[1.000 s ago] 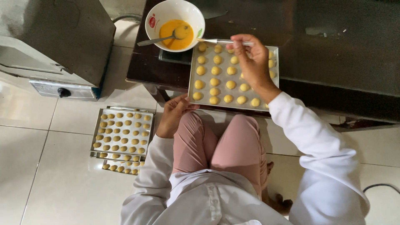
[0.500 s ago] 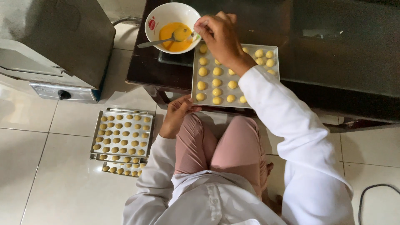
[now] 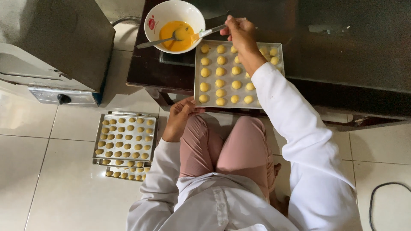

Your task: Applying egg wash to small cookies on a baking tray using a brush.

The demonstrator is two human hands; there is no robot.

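Observation:
A metal baking tray [image 3: 197,72] with several round yellow dough balls [image 3: 219,82] lies on a dark low table [image 3: 342,64]. My left hand [image 3: 179,114] grips the tray's near left corner. My right hand [image 3: 239,33] holds a brush [image 3: 208,32] by its handle above the tray's far edge. The brush tip dips into the yellow egg wash in a white bowl [image 3: 174,13]. A metal spoon [image 3: 156,42] also rests in that bowl, its handle sticking out to the left.
Two more trays of dough balls are stacked on the tiled floor: upper tray [image 3: 125,137], lower tray [image 3: 128,173]. A grey metal oven box [image 3: 55,47] stands at the left. A black cable [image 3: 387,190] lies at the lower right. My pink-trousered knees [image 3: 227,145] sit under the table edge.
My right hand moved left from the tray's far right toward the bowl, and the brush tip now sits in the egg wash. My left hand stayed at the tray corner.

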